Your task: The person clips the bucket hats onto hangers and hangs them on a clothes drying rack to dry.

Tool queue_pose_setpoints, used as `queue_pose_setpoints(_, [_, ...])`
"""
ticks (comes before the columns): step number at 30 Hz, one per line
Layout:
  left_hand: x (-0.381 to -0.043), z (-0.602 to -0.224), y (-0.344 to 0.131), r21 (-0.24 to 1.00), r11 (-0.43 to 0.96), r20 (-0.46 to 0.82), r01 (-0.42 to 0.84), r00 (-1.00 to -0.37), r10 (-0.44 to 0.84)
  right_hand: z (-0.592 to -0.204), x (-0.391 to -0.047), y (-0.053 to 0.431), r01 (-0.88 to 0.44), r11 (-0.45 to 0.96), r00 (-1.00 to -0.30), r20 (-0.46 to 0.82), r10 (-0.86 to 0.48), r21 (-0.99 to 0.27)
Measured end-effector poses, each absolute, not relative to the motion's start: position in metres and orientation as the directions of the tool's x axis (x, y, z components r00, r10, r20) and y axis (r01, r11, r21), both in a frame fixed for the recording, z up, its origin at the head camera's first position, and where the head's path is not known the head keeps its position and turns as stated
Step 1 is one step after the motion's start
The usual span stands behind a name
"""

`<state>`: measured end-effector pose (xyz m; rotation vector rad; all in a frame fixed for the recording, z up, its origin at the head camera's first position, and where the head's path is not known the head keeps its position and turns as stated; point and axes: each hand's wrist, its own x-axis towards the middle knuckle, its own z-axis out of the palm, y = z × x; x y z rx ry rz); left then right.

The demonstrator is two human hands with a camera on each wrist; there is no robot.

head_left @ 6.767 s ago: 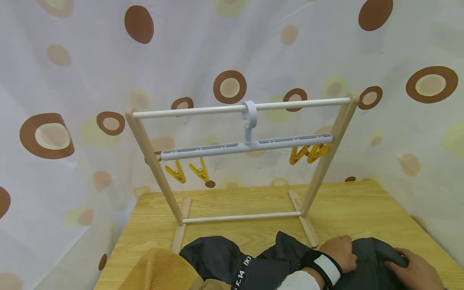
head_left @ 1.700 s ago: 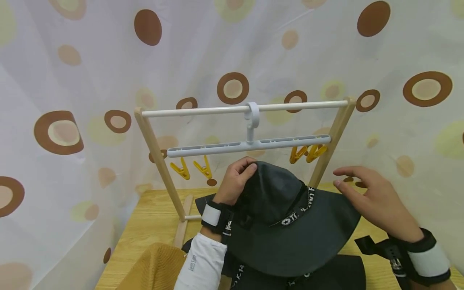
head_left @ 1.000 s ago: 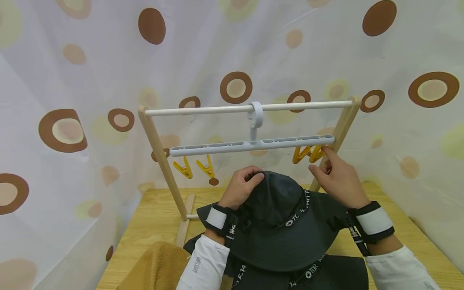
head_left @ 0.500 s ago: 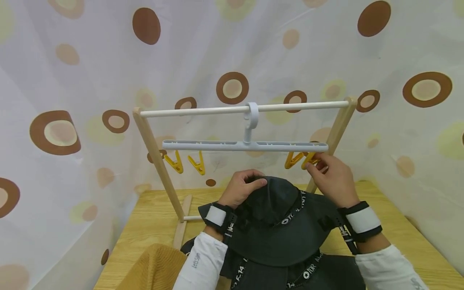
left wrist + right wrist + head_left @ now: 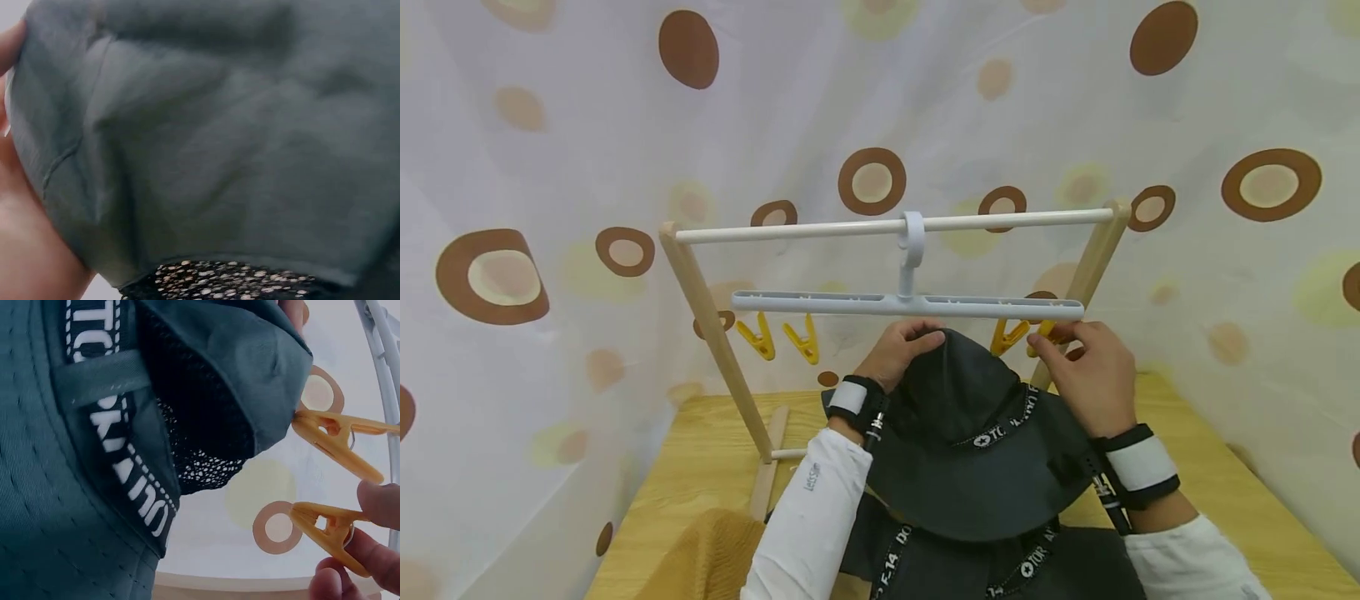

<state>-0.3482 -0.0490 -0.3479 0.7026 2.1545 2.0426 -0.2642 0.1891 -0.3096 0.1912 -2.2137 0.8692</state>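
My left hand holds a dark bucket-style hat by the top of its crown, just below the white hanger bar. The hat has a wide brim, lettered tape and mesh at the crown's side; its crown fills the left wrist view. My right hand pinches the handles of the rightmost yellow clip between thumb and fingers. That clip's tips look closed, with no cloth between them. Beside it hangs another yellow clip, overlapping the crown's edge in the right wrist view.
The hanger hangs from the top rod of a wooden stand on the wooden table. Two more yellow clips hang at its left. Mustard knit fabric and more dark lettered fabric lie in front.
Both hands were at dark fabric at the front right. Since then the left hand has raised the hat towards the hanger. The right hand has left the brim and taken the rightmost clip.
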Motion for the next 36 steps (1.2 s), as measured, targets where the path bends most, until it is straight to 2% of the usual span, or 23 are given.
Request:
queue_pose_setpoints(6, [-0.357, -0.335, -0.044, 0.952, 0.133, 0.172, 0.277, -0.841, 0.513, -0.306, -0.26, 0.185, -0.373, 0.736, -0.712, 0.683, 0.163, -0.565])
queue_pose_setpoints(13, [-0.357, -0.327, -0.021, 0.946, 0.156, 0.132, 0.285, -0.774, 0.619, -0.3, -0.254, 0.18, -0.3, 0.708, -0.768, 0.602, 0.218, -0.639])
queue_pose_setpoints(18, [-0.354, -0.323, -0.006, 0.902, 0.243, 0.12, 0.357, -0.748, 0.653, -0.295, -0.251, 0.179, -0.285, 0.656, -0.811, 0.541, 0.224, -0.699])
queue_pose_setpoints(20, [-0.354, -0.324, 0.0, 0.893, 0.265, 0.127, 0.362, -0.77, 0.625, -0.293, -0.25, 0.179, -0.279, 0.629, -0.832, 0.51, 0.22, -0.726])
queue_pose_setpoints(23, [-0.352, -0.331, 0.011, 0.897, 0.274, 0.172, 0.347, -0.845, 0.507, -0.293, -0.25, 0.179, -0.273, 0.598, -0.855, 0.475, 0.209, -0.753])
queue_pose_setpoints(27, [-0.35, -0.341, 0.023, 0.936, 0.161, 0.252, 0.312, -0.917, 0.308, -0.294, -0.251, 0.179, -0.273, 0.601, -0.856, 0.475, 0.205, -0.751])
queue_pose_setpoints(29, [-0.349, -0.343, 0.025, 0.946, 0.104, 0.27, 0.308, -0.923, 0.274, -0.295, -0.251, 0.18, -0.275, 0.61, -0.851, 0.483, 0.205, -0.743])
queue_pose_setpoints(32, [-0.349, -0.341, 0.022, 0.936, 0.137, 0.258, 0.323, -0.898, 0.356, -0.294, -0.251, 0.18, -0.282, 0.608, -0.852, 0.486, 0.197, -0.742])
queue_pose_setpoints(36, [-0.352, -0.338, 0.015, 0.915, 0.167, 0.219, 0.366, -0.801, 0.557, -0.292, -0.25, 0.181, -0.292, 0.6, -0.851, 0.488, 0.192, -0.745])
